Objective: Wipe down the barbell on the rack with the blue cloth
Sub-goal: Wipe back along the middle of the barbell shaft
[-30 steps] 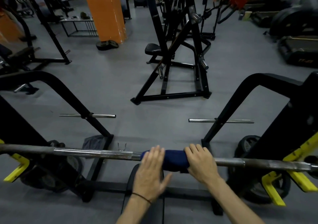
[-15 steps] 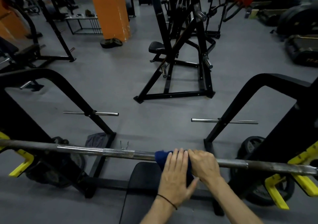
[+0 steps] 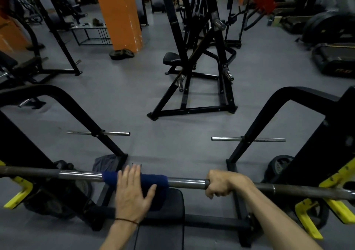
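A long steel barbell (image 3: 186, 182) lies across the rack on yellow hooks (image 3: 17, 192), running left to right near the bottom of the view. A dark blue cloth (image 3: 153, 180) is draped over the bar left of centre. My left hand (image 3: 132, 192) presses flat on the cloth, fingers spread and pointing away from me. To the right of the cloth, my right hand (image 3: 222, 184) is closed in a fist around the bare bar.
A black bench pad (image 3: 165, 221) sits below the bar. Black rack uprights (image 3: 269, 119) with chrome plate pegs (image 3: 247, 139) stand on both sides. Weight plates (image 3: 278, 165) rest at the rack's base. A grey rag (image 3: 105, 163) lies on the floor. More machines stand beyond.
My left hand has slid the cloth to the left along the bar. My right hand has come off the cloth and moved right, closing around the bare bar.
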`<action>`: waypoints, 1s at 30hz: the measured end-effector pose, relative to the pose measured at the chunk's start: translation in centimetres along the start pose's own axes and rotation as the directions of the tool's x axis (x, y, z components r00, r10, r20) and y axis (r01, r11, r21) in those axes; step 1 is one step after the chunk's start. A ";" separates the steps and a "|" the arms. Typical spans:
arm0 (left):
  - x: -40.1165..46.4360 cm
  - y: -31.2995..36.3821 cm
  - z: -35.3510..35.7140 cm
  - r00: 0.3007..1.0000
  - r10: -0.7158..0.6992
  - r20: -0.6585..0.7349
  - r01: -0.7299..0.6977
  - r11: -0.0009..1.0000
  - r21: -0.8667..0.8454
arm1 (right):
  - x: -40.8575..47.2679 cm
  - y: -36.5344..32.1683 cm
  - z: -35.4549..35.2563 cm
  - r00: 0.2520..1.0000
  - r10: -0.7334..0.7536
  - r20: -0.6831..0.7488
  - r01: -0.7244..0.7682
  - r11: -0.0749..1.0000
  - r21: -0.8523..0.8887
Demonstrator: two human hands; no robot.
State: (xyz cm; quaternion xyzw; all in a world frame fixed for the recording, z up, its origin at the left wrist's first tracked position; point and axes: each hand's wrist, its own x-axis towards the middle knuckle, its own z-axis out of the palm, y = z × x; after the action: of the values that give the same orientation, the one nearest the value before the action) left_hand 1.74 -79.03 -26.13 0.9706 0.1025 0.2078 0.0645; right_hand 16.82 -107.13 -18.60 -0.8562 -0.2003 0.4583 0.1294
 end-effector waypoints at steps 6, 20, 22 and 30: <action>-1.6 16.7 2.8 0.947 0.312 0.075 -0.298 0.942 -0.155 | 0.4 1.0 3.1 0.798 -0.286 -0.530 -0.028 0.861 -0.507; -1.2 5.2 1.4 0.999 -0.041 0.002 0.041 0.996 -0.085 | 1.0 3.6 7.3 0.393 -0.474 -0.788 -0.080 0.836 -0.543; -2.1 11.3 2.7 0.990 0.143 0.014 -0.140 0.981 -0.132 | 1.3 3.6 7.4 0.340 -0.494 -0.800 -0.085 0.831 -0.550; -2.8 9.9 1.4 0.956 0.290 0.045 -0.280 0.946 -0.163 | 1.1 3.9 7.0 0.374 -0.493 -0.786 -0.071 0.829 -0.554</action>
State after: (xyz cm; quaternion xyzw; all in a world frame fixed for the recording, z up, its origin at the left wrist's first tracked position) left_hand 1.55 -89.34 -26.80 0.9738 -0.0577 0.1889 0.1125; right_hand 12.35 -109.86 -24.82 -0.9297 -0.3209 -0.1736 0.0498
